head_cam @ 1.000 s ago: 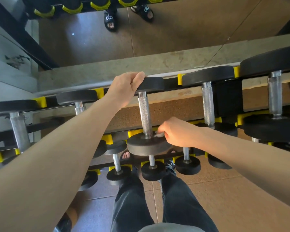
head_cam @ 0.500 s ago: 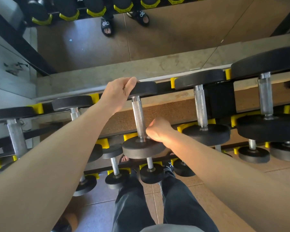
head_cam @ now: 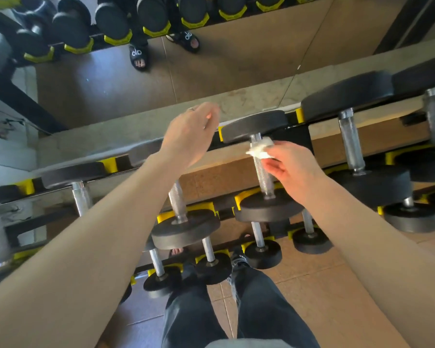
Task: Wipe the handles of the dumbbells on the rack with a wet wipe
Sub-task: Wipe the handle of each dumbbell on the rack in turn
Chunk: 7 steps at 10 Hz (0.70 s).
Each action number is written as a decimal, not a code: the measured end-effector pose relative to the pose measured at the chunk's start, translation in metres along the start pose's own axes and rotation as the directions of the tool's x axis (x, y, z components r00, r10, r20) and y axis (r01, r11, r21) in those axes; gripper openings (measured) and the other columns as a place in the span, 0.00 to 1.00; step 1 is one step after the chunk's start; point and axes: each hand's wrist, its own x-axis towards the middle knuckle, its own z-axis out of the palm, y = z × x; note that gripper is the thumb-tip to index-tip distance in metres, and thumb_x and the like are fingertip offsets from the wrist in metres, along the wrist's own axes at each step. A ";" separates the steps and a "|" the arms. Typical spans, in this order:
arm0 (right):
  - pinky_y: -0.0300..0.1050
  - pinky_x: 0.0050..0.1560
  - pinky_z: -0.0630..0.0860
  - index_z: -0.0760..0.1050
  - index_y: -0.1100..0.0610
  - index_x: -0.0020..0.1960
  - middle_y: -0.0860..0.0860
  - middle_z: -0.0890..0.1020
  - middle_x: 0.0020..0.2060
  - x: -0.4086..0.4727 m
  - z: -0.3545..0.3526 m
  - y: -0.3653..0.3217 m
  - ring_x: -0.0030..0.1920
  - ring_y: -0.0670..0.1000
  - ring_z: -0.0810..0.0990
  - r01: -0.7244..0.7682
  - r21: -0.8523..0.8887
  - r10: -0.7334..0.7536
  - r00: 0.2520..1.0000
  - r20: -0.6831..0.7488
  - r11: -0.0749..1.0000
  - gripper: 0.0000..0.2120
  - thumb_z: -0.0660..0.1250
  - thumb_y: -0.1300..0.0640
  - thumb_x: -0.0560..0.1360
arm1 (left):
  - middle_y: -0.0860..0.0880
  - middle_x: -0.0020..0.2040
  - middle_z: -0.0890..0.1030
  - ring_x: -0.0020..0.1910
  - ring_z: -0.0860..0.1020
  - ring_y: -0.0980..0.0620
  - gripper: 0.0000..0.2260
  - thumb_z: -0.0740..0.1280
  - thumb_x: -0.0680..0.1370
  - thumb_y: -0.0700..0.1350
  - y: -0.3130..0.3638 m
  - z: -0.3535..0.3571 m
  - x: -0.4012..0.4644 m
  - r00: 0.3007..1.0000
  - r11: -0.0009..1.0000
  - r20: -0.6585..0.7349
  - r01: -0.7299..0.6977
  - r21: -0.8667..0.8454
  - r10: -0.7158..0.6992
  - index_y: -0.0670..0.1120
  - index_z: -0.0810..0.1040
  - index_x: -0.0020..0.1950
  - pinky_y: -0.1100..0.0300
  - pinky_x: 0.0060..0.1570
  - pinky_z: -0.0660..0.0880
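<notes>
Up top, right hand (head_cam: pixel 290 169) fingers pinch crumpled white wipe (head_cam: pixel 259 148) against knurled steel handle (head_cam: pixel 263 172); left hand (head_cam: pixel 190 136) spread.

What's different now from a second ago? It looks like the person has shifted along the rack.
The left hand has let go of the dumbbell's far weight plate and now hovers open. The right hand, still pinching the wet wipe, moved from that handle's near end to the top of the next handle rightward. The dumbbells stay racked.

Tiered rack (head_cam: pixel 111 165) with yellow cradles carries black dumbbells (head_cam: pixel 266 169), apparently three rows.
</notes>
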 end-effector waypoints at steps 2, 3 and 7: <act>0.50 0.58 0.79 0.78 0.55 0.62 0.48 0.81 0.47 0.043 -0.016 0.004 0.50 0.49 0.81 0.096 -0.209 -0.157 0.942 -0.297 0.973 0.14 0.67 0.61 0.77 | 0.48 0.63 0.77 0.63 0.74 0.47 0.19 0.48 0.86 0.53 0.045 0.046 0.035 0.956 0.981 0.291 0.096 -0.171 -0.042 0.52 0.69 0.72 0.56 0.59 0.69; 0.53 0.58 0.78 0.81 0.54 0.57 0.49 0.82 0.44 0.054 0.005 0.008 0.50 0.53 0.82 0.008 -0.169 -0.058 0.955 -0.291 0.985 0.11 0.67 0.61 0.77 | 0.51 0.52 0.75 0.53 0.73 0.49 0.21 0.46 0.86 0.55 0.046 0.053 0.037 0.944 0.955 0.311 0.187 -0.229 -0.111 0.51 0.73 0.70 0.58 0.52 0.65; 0.30 0.43 0.73 0.80 0.57 0.57 0.49 0.83 0.46 0.018 0.035 0.018 0.44 0.41 0.78 0.274 -0.493 -0.427 0.875 -0.230 0.826 0.10 0.63 0.59 0.80 | 0.45 0.51 0.76 0.49 0.73 0.48 0.19 0.48 0.86 0.54 0.043 0.057 0.038 0.961 0.955 0.252 0.179 -0.236 -0.118 0.48 0.77 0.59 0.58 0.45 0.63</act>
